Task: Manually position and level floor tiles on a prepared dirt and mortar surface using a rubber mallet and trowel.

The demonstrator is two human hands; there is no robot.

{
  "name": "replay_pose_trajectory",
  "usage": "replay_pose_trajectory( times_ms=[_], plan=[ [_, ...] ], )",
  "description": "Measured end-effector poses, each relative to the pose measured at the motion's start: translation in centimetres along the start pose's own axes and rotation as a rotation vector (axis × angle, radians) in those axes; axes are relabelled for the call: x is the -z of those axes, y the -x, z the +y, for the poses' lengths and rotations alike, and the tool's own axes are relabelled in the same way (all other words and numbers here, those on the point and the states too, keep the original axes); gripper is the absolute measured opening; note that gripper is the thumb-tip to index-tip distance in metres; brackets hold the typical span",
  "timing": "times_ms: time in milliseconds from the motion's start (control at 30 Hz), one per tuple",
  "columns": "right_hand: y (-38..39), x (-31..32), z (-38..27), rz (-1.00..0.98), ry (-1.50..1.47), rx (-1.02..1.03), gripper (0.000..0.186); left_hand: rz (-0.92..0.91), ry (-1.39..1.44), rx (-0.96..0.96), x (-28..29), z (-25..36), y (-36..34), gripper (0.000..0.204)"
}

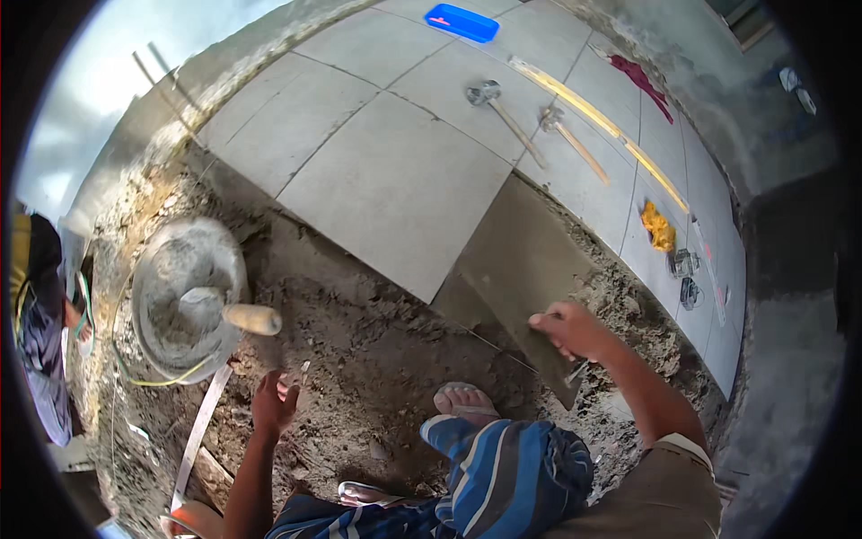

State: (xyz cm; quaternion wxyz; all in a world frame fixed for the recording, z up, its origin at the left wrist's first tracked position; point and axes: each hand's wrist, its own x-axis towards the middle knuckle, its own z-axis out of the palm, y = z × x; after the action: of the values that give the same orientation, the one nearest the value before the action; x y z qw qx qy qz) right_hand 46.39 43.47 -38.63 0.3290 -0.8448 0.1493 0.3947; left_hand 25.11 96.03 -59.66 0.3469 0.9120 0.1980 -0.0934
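My right hand [567,331] is over the near edge of a smooth grey-brown mortar bed [525,242], its fingers curled in. What they hold, if anything, I cannot make out. A small metal piece [577,373] shows just below that hand. My left hand [274,402] hangs low over the rough soil, fingers loosely bent and apart, with nothing visible in them. Beyond it stands a round basin of mortar [148,301], and a trowel with a wooden handle [253,319] rests in it. Large pale floor tiles [395,180] border the mortar bed.
Two hammers [516,130] [579,148], a long yellow strip [593,112], a blue tray [462,24], a dark red cloth [639,81] and an orange cloth [658,226] lie on the tiles. A thin string [503,350] crosses near the mortar. Another person [45,332] is at far left.
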Motion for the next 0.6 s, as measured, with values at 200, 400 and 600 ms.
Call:
replay_pose_trajectory(
  times_ms=[200,400,600],
  plan=[
    [-4.3,4.5,-0.6,0.325,-0.403,0.162,0.032,-0.084,0.092,-0.155,-2.2,4.1,-3.3,0.041],
    [-15.1,6.9,-6.4,0.472,-0.287,0.222,0.031,-0.118,0.187,-0.333,-3.3,7.0,-4.2,0.039],
    [-22.5,8.8,-11.9,0.429,-0.018,0.182,0.023,-0.126,0.203,-0.346,-2.5,6.0,-3.5,0.042]
  ],
)
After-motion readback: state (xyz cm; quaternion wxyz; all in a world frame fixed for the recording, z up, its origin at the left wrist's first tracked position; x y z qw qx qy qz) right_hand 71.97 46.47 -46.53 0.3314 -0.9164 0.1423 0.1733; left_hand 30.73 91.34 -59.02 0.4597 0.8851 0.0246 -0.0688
